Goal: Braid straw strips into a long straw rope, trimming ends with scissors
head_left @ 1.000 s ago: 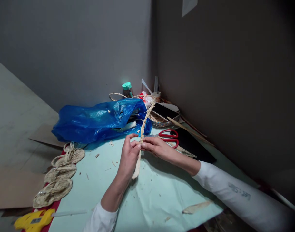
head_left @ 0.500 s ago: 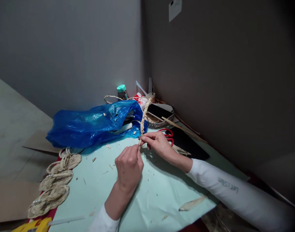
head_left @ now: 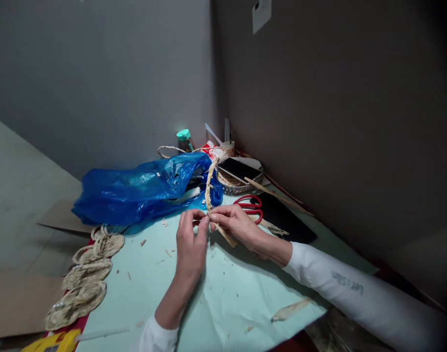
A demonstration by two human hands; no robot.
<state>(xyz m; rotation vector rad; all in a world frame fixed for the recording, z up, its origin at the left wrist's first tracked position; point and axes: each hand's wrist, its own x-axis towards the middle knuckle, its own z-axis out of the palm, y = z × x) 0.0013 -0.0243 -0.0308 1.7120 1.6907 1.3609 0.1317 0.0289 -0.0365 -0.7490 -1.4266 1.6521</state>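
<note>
A pale braid of plant fibre (head_left: 209, 183) runs up from between my two hands and trails back past the blue bag. My left hand (head_left: 192, 239) pinches the braid's near end from the left, thumb against fingers. From the right, my right hand (head_left: 235, 222) grips the same spot, its fingertips touching those of the left. A loose flat strand (head_left: 226, 236) sticks out below my right fingers toward the lower right. Red-handled scissors (head_left: 259, 210) lie just behind my right hand, their blades hidden.
A blue plastic bag (head_left: 135, 188) lies at the back left. Behind the hands, a phone (head_left: 241, 169) rests on a small basket (head_left: 238, 188). Coiled braided pieces (head_left: 87, 274) line the left edge, near a yellow glue gun (head_left: 53, 342). Fibre scraps dot the pale green sheet (head_left: 142, 293).
My left hand has turned and risen, its thumb now showing at the braid. The braid has shifted left, and a loose strand now shows beneath my right hand.
</note>
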